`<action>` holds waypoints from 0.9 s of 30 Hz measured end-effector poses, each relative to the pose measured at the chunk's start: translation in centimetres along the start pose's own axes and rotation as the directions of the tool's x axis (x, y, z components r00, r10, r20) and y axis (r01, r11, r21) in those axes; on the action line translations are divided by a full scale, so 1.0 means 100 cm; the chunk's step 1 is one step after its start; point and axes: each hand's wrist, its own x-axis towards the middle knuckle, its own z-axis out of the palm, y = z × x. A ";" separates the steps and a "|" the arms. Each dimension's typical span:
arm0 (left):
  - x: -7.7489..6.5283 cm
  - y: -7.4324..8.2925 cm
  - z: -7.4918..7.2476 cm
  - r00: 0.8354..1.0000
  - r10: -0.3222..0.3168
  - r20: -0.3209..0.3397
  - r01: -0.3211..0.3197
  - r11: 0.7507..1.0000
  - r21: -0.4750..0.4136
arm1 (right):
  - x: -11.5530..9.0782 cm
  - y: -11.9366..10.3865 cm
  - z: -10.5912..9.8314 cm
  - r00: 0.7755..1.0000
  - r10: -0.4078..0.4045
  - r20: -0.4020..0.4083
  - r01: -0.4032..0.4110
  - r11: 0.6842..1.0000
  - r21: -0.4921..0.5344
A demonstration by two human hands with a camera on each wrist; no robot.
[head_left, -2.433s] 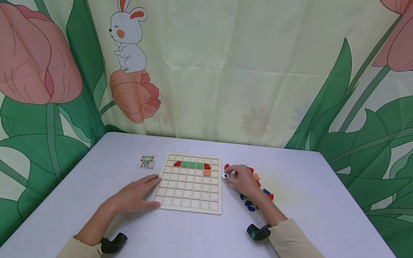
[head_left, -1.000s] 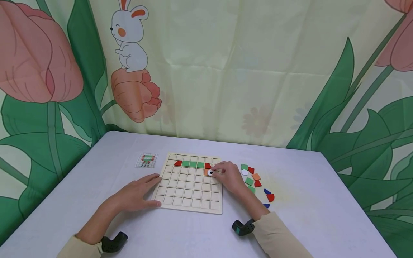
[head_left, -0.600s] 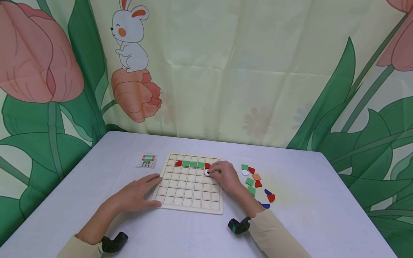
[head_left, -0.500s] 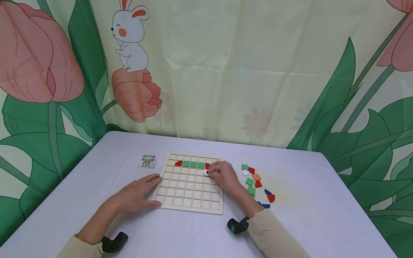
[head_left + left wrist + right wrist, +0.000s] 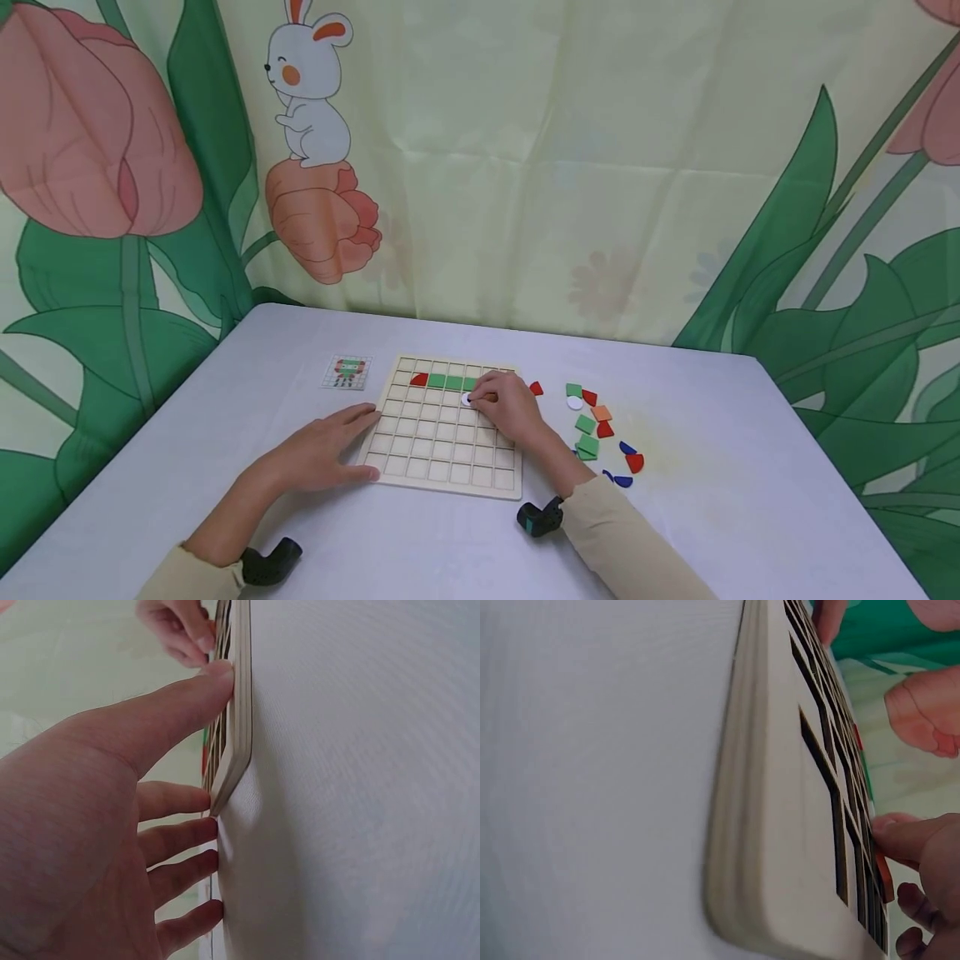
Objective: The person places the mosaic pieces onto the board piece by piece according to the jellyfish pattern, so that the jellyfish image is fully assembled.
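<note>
My right hand (image 5: 508,407) pinches a white round piece (image 5: 467,400) with a dark dot, low over the wooden grid board (image 5: 441,452). The piece is under the row of green squares (image 5: 453,382), which has a red quarter-round piece (image 5: 420,379) at its left end. This hand covers the cells to the right. An orange-red piece (image 5: 885,877) shows beside its thumb in the right wrist view. At the board's left side rests my left hand (image 5: 322,448), fingers spread and fairly straight. In the left wrist view its thumb touches the board's edge (image 5: 241,690).
A small pattern card (image 5: 348,372) lies left of the board. To the right are scattered loose pieces: green squares (image 5: 588,446), a white disc (image 5: 574,403), an orange square (image 5: 602,413), red pieces (image 5: 634,462) and blue ones (image 5: 623,482). A printed curtain (image 5: 480,167) hangs behind the table.
My right hand has carried the white round piece from the loose pieces leftward onto the board, past the orange square's cell. My left hand has stayed at the board's edge.
</note>
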 end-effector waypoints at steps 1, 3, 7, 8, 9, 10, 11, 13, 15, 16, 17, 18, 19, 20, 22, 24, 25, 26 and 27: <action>0.000 0.000 0.000 1.000 0.001 -0.001 -0.001 1.000 0.000 | 0.000 0.000 0.000 1.000 0.010 -0.002 -0.010 1.000 -0.001; 0.001 0.000 0.000 1.000 -0.001 -0.004 0.001 1.000 0.003 | 0.001 -0.001 0.000 1.000 0.026 -0.001 -0.026 1.000 0.000; 0.001 -0.001 0.000 1.000 -0.003 -0.006 0.003 1.000 -0.003 | 0.001 -0.001 -0.001 1.000 0.023 0.006 -0.023 1.000 -0.009; 0.001 -0.001 0.000 1.000 -0.003 -0.006 0.003 1.000 -0.003 | 0.001 -0.001 -0.001 1.000 0.019 0.009 -0.019 1.000 -0.008; 0.001 0.000 0.000 1.000 -0.002 -0.006 0.002 1.000 -0.005 | 0.001 0.000 -0.002 1.000 0.016 0.014 -0.016 1.000 -0.007; 0.001 0.000 -0.001 1.000 -0.003 -0.005 0.003 1.000 -0.004 | 0.000 0.001 -0.003 1.000 0.011 0.017 -0.011 1.000 -0.006; 0.001 0.000 -0.001 1.000 -0.004 -0.004 0.004 1.000 -0.006 | 0.000 0.002 -0.004 1.000 0.006 0.020 -0.006 1.000 -0.003; 0.001 0.000 -0.002 1.000 -0.005 0.000 0.005 1.000 -0.001 | -0.001 0.006 -0.006 1.000 0.005 0.024 -0.006 1.000 0.007; 0.001 0.001 -0.002 1.000 -0.004 0.003 0.004 1.000 0.000 | -0.004 0.009 -0.010 1.000 0.013 0.022 -0.014 1.000 0.018; 0.001 0.001 -0.003 1.000 -0.005 0.004 0.005 1.000 0.000 | -0.004 0.011 -0.011 1.000 0.020 0.018 -0.020 1.000 0.021; 0.001 0.002 -0.003 1.000 -0.004 0.004 0.004 1.000 -0.002 | -0.005 0.012 -0.013 0.999 0.030 0.014 -0.030 0.999 0.020; 0.000 0.002 -0.003 1.000 -0.002 0.005 0.002 1.000 -0.001 | -0.006 0.014 -0.014 0.999 0.042 0.012 -0.042 0.999 0.017; 0.001 0.002 -0.004 1.000 -0.002 0.004 0.002 1.000 -0.002 | -0.007 0.015 -0.015 0.999 0.053 0.010 -0.053 0.998 0.014; 0.000 0.002 -0.004 1.000 0.000 0.004 0.000 1.000 -0.003 | -0.008 0.016 -0.017 0.998 0.064 0.009 -0.064 0.998 0.012; 0.000 0.001 -0.004 1.000 0.002 0.005 -0.002 1.000 -0.002 | -0.009 0.017 -0.018 0.996 0.084 0.009 -0.084 0.996 0.006; 0.000 0.001 -0.004 1.000 0.003 0.006 -0.003 1.000 0.001 | -0.010 0.018 -0.018 0.996 0.092 0.008 -0.092 0.996 0.008; 0.000 0.001 -0.004 1.000 0.003 0.007 -0.003 1.000 0.000 | -0.010 0.018 -0.018 0.996 0.091 0.005 -0.091 0.996 0.013; 0.001 0.001 -0.004 1.000 0.002 0.008 -0.002 1.000 -0.002 | -0.010 0.019 -0.017 0.996 0.088 0.000 -0.088 0.996 0.015; 0.001 0.001 -0.004 1.000 0.003 0.008 -0.003 1.000 -0.002 | -0.010 0.019 -0.017 0.996 0.087 -0.005 -0.087 0.996 0.020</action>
